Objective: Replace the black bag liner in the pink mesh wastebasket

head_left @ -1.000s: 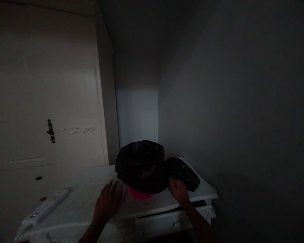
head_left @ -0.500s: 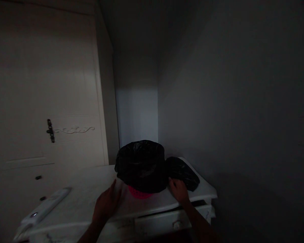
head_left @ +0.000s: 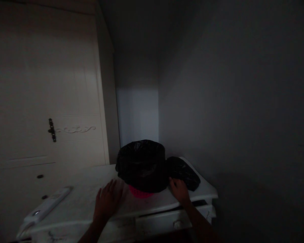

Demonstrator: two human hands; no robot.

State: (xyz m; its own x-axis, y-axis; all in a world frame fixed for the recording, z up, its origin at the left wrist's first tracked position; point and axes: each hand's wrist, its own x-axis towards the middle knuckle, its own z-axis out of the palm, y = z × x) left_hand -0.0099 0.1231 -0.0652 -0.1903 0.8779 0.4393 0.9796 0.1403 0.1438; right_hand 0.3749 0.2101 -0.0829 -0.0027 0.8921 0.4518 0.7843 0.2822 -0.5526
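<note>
Darkness hides any label or writing; I can read nothing. My left hand lies flat, fingers apart, on the white tabletop, just beside the pink bin covered by a black bag. My right hand touches a second black bag, but its grip I cannot tell. A white remote lies left, before the wardrobe door.
</note>
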